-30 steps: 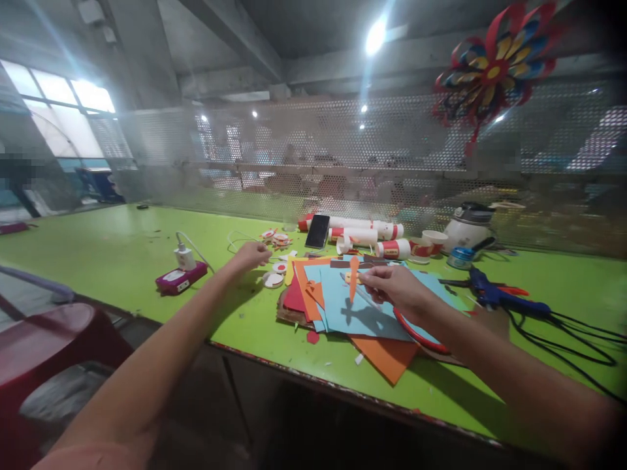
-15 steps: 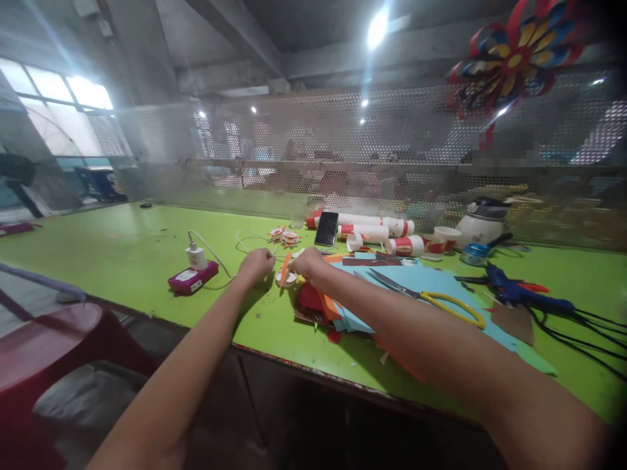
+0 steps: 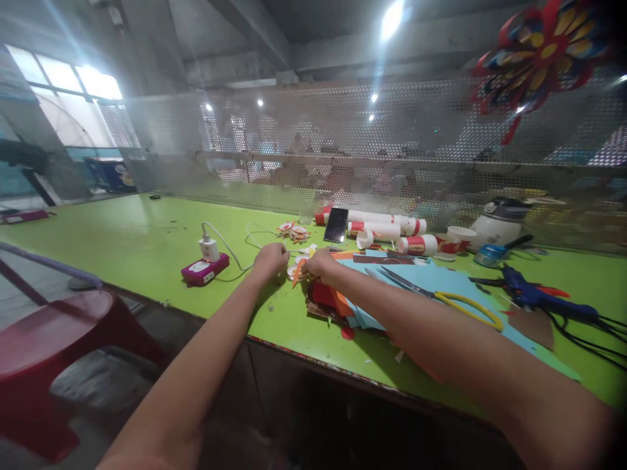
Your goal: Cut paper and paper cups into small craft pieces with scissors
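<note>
My left hand (image 3: 272, 261) rests low over the green table with its fingers curled together; whatever they pinch, if anything, is hidden. Close beside it, my right hand (image 3: 322, 264) has its fingertips closed at an orange paper strip (image 3: 296, 274). A small white round piece (image 3: 292, 270) shows behind the strip, between both hands. Just beyond lie several white and orange paper flower pieces (image 3: 294, 230). Under my right forearm is a pile of light blue paper sheets (image 3: 455, 281) with orange and red sheets, and yellow-handled scissors (image 3: 470, 310) lie on top.
A purple power strip (image 3: 206, 271) with a white charger stands left. Behind are a phone (image 3: 336, 225), paper cup tubes (image 3: 375, 230), paper cups (image 3: 460, 236) and a white kettle (image 3: 497, 222). A blue glue gun (image 3: 543, 297) with black cables lies right. A red stool (image 3: 63, 326) stands left.
The view has shifted slightly, so everything sits further right. The orange strip tilts more, and the white round piece sits higher beside it. Both hands stay close together.
</note>
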Demonstrator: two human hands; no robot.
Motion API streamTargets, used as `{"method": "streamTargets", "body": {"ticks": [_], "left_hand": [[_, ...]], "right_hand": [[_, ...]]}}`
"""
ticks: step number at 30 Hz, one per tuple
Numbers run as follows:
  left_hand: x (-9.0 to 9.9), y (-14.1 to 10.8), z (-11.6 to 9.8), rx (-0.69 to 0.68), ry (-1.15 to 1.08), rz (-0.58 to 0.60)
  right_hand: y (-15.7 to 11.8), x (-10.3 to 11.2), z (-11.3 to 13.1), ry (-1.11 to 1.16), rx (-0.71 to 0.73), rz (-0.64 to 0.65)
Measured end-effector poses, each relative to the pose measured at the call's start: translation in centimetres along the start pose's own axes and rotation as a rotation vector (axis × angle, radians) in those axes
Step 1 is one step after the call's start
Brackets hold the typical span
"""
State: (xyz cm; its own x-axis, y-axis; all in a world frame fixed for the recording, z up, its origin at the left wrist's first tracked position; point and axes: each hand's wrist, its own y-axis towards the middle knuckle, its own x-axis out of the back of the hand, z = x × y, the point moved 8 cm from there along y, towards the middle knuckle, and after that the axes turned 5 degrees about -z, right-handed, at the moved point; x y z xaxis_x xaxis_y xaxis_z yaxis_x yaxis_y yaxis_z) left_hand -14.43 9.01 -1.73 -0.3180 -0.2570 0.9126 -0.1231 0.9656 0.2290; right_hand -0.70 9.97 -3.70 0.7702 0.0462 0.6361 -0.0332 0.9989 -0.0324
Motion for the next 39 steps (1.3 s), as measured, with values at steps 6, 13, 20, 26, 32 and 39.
{"method": "streamTargets", "body": {"ticks": [6, 13, 20, 26, 32, 39], "left_hand": [[-0.1, -0.1, -0.6, -0.061, -0.055, -0.008], [0.2, -0.8, -2.0, -0.203, -0.158, 0.04], [-0.5, -0.9, -2.2, -0.243, -0.199, 0.061], [-1.0, -0.8, -2.3, -0.225, -0.184, 0.073], [-0.7, -1.2, -2.9, -0.222, -0.159, 0.04], [-0.9, -1.1, -3.1, -0.225, -0.169, 0.051]], "right_hand": [[-1.1, 3.0, 1.2, -0.068, -0.016, -0.036], [-4.9, 9.2, 0.2, -0.032, 0.097, -0.042], [-9.1, 13.5, -4.5, 0.042, 0.131, -0.04], [-10.1, 14.8, -8.2, 0.133, 0.155, -0.037], [-10.8, 15.7, -9.1, 0.199, 0.209, -0.082], [-11.8, 16.7, -8.5, 0.103, 0.281, -0.145]]}}
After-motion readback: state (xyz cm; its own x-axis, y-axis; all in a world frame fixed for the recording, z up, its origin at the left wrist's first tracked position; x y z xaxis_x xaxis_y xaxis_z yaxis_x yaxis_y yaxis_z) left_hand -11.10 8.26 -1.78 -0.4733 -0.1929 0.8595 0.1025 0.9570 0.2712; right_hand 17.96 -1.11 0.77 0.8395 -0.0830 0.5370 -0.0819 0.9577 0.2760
